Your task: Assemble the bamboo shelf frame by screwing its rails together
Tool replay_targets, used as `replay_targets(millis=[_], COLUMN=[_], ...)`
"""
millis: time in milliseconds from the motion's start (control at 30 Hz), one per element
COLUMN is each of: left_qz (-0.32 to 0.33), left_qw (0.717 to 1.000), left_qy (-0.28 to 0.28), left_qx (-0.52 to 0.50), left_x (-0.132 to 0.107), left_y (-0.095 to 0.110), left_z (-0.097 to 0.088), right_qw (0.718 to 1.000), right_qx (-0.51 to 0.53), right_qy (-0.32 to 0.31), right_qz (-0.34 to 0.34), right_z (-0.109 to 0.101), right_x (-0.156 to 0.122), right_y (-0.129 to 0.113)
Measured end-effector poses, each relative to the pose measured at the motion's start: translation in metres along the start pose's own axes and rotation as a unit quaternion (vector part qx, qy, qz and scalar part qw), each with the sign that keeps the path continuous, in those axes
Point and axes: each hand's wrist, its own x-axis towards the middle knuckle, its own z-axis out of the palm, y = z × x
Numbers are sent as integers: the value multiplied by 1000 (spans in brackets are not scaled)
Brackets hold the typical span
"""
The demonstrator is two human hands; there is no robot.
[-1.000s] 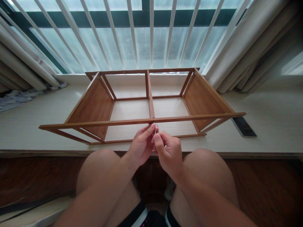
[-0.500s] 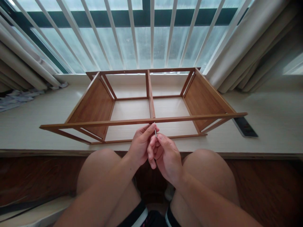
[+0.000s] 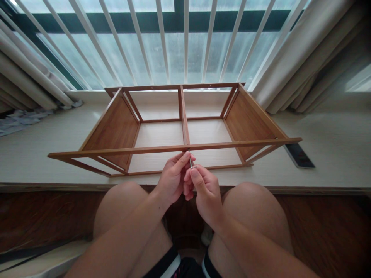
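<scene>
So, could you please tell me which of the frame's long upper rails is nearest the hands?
The front upper rail: the metal tool, held in the left hand and right hand, ends at its middle. The back upper rail lies near the window.

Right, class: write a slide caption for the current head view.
Left hand and right hand pinch a thin metal rod at the front bar of a wooden frame.

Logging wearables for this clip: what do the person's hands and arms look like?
The left hand and right hand are bare, with no gloves or wristwear visible. No sleeves show on the forearms. Dark shorts with pale hem bands are worn.
</scene>
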Motion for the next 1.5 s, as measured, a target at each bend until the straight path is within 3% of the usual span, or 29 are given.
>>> replay_targets(millis=[267, 533, 900, 1000, 1100, 1167, 1333, 1500], left_qz=[6, -9, 10, 17, 14, 0, -33, -21], left_qw=[999, 993, 996, 998, 999, 1000, 999, 1000], left_qy=[-13, 27, 33, 19, -4, -15, -15, 1], left_qx=[-38, -118, -84, -61, -37, -24, -20, -18], left_x=[1, 4, 4, 4, 3, 3, 3, 2], left_y=[0, 1, -1, 0, 0, -1, -1, 1], left_z=[-2, 1, 0, 0, 1, 0, -2, 0], right_qw=[987, 919, 906, 928, 978, 996, 992, 990], right_qx=[-147, -358, -390, -343, -194, -82, 109, 124], right_qy=[18, 48, 42, 36, 17, 8, -25, -26], right_qz=[-60, -158, -162, -140, -76, -26, 52, 56], right_z=[-8, -11, -9, -8, -6, -4, 1, 2], right_x=[5, 14, 13, 13, 12, 12, 10, 8], right_y=[1, -16, -13, -12, -10, -7, 2, 4])
